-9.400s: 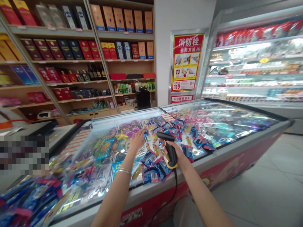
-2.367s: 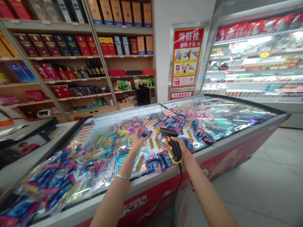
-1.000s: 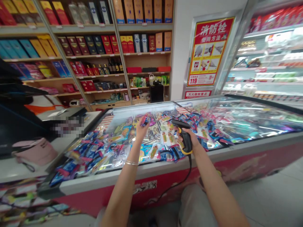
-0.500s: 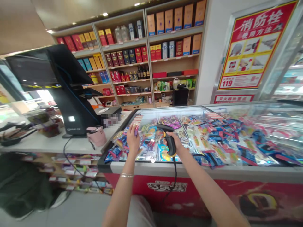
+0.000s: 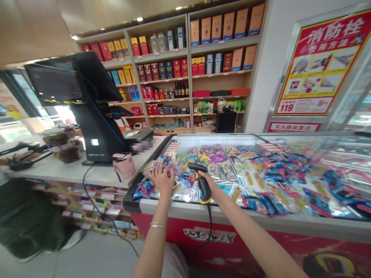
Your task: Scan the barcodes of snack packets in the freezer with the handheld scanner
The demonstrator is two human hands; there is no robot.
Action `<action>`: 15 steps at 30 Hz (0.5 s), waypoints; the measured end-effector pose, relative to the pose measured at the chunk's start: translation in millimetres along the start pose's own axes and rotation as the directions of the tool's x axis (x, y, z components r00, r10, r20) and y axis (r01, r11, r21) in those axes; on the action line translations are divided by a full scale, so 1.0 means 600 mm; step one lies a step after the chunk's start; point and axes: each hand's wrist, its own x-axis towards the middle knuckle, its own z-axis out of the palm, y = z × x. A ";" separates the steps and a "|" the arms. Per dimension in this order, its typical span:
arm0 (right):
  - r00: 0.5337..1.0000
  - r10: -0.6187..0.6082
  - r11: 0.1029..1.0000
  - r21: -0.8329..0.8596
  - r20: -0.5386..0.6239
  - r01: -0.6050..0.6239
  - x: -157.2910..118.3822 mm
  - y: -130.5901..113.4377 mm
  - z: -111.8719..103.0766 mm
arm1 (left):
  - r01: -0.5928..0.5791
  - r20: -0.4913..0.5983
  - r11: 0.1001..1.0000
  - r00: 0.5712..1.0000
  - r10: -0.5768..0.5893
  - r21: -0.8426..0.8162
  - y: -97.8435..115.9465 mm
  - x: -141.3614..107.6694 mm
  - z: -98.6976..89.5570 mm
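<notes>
So at the far left there's a person in dark green clothing, partly cut off. Next comes the white worktop, with stacked plastic tubs on it, then a black monitor on a thick stand and a pink cup just beside the stand's base.

Right of that is the chest freezer, red front, glass top. The left hand is over the left pile of blue-and-pink packets on the glass, fingers spread and a bit curled; can't tell if it's actually pinching one. The right hand is wrapped around the handle of the black and yellow scanner, which is held above the freezer (head end up, cord dangling down the front). Well to the right of both hands, loads more packets cover the glass. Behind everything are shelves full of boxes and bottles, then a red and yellow sign on the wall.
</notes>
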 end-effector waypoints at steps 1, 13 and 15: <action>1.000 -0.003 1.000 0.009 -0.022 0.003 -0.002 -0.001 0.002 | 0.008 -0.024 1.000 1.000 -0.008 -0.007 -0.002 0.000 0.001; 0.993 0.089 0.987 0.139 -0.073 -0.078 -0.009 -0.014 0.007 | 0.014 -0.135 0.997 0.991 -0.024 -0.076 -0.003 0.003 -0.001; 0.995 0.054 0.993 0.113 -0.088 -0.044 -0.014 -0.016 0.005 | 0.022 -0.147 0.996 0.989 -0.034 -0.083 -0.002 0.007 -0.005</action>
